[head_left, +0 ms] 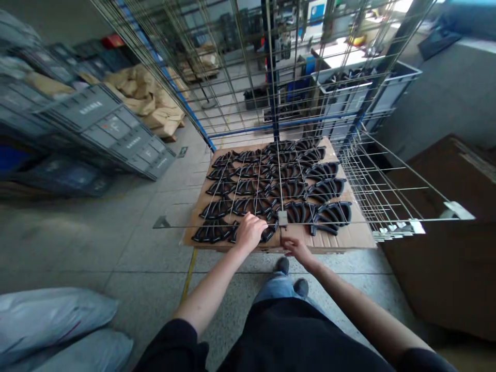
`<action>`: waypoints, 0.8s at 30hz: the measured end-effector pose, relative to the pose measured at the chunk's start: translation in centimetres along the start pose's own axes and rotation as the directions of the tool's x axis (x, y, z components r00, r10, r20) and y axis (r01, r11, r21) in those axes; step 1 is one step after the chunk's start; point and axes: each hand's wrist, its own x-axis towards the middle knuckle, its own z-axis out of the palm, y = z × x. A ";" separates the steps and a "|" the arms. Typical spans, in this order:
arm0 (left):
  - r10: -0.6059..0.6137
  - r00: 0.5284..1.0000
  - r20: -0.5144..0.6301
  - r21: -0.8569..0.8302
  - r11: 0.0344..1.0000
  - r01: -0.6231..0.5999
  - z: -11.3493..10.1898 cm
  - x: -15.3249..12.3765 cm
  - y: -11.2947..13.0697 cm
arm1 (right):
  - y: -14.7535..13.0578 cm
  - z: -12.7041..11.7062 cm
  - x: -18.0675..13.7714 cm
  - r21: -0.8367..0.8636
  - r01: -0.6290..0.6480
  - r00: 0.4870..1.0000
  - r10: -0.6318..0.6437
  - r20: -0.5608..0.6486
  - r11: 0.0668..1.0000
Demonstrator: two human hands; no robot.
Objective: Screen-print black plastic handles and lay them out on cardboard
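Observation:
Rows of black curved tube-like pieces (325, 190) lie in fan-shaped groups on a brown cardboard sheet (358, 235). A thin wire shelf (368, 222) crosses the view above them, with a small pale plate (282, 218) at its front rod. My left hand (250, 232) is over the front row, at the rod, its fingers curled; what they grip is hidden. Close by on the right, below the pale plate, my right hand (297, 249) is at the cardboard's front edge. Its fingers are bent together, and anything in them is too small to make out.
Tall wire mesh (240, 57) with blue posts stands behind the cardboard, and a side mesh (372, 186) runs along its right. Grey crates (116, 129) are stacked at left. Pale sacks (58, 315) lie at lower left. A large brown box (445, 232) stands at right.

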 end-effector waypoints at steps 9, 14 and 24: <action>0.004 0.993 0.116 -0.014 1.000 -0.002 2.8 -0.3 -1.1 | -2.5 -0.3 1.1 0.197 -0.030 0.994 0.050 -0.096 0.980; 0.065 0.973 0.222 0.002 0.998 -0.067 4.3 0.0 -2.0 | 0.4 -3.4 -3.7 0.241 -0.077 0.995 0.088 -0.038 0.967; 0.043 0.999 0.017 -0.313 0.949 -0.035 7.3 4.8 3.3 | 9.7 -20.2 -12.3 0.329 -0.165 0.785 0.326 -0.527 0.930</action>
